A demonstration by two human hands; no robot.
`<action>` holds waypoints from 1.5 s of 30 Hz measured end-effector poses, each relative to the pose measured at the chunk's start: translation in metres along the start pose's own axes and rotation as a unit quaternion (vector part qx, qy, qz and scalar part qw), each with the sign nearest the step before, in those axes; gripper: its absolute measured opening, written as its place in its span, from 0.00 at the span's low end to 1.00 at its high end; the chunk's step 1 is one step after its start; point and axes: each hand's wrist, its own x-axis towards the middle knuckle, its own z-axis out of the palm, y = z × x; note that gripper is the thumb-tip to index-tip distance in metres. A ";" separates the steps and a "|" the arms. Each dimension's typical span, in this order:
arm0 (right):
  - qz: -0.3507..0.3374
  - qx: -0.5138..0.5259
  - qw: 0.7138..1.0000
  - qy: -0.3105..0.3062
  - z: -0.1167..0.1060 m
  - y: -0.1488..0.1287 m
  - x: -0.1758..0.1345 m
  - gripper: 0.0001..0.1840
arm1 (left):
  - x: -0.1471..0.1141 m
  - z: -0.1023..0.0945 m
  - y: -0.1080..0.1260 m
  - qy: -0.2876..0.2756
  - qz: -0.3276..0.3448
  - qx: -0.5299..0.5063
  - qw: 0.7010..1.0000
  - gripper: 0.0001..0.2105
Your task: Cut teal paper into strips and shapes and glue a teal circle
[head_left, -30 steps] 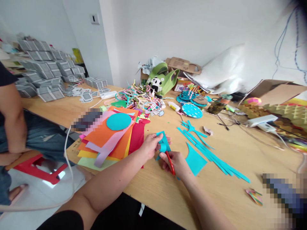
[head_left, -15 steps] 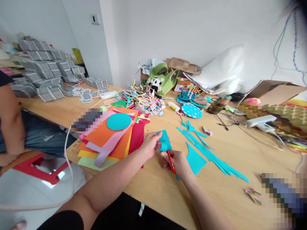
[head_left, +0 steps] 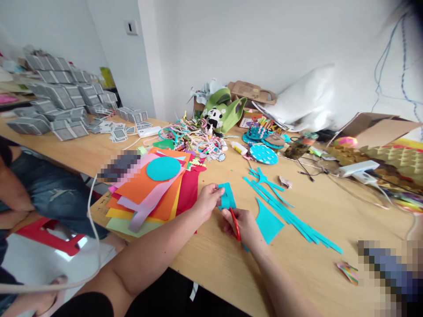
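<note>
My left hand (head_left: 210,200) pinches a small piece of turquoise felt (head_left: 226,192) between thumb and fingers. My right hand (head_left: 243,223) is closed around the red handles of a pair of scissors (head_left: 235,224), whose blades are hidden at the felt's lower edge. To the right lie a curved turquoise offcut (head_left: 269,222) and several long turquoise strips (head_left: 297,222). Left of my hands, a turquoise felt circle (head_left: 164,168) rests on a stack of coloured felt sheets (head_left: 142,187).
A tangled heap of craft scraps (head_left: 194,136) lies behind, beside a green panda bag (head_left: 223,112). A dotted turquoise disc (head_left: 263,154) and a power strip (head_left: 358,168) are further right. A seated person's leg (head_left: 62,189) shows at left, near a white cable (head_left: 90,211).
The felt in my left hand has tipped slightly, and its upper edge sits lower. My right hand stays at the same spot with the scissors. The person at left has shifted, showing more leg.
</note>
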 end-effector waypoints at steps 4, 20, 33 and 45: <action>0.010 -0.011 1.000 0.002 0.000 -0.003 -0.001 0.28 | 0.000 0.000 0.000 0.002 0.000 0.008 1.000 0.18; 0.010 0.003 1.000 0.005 0.000 -0.002 -0.001 0.26 | -0.002 0.000 0.002 -0.002 0.008 0.045 0.999 0.16; 0.033 0.013 0.999 0.016 -0.001 -0.004 -0.001 0.26 | -0.004 0.003 0.004 -0.004 -0.007 0.050 0.999 0.16; 0.024 0.019 0.999 0.022 0.000 -0.004 -0.001 0.26 | -0.005 0.003 0.007 0.004 0.014 0.096 0.995 0.16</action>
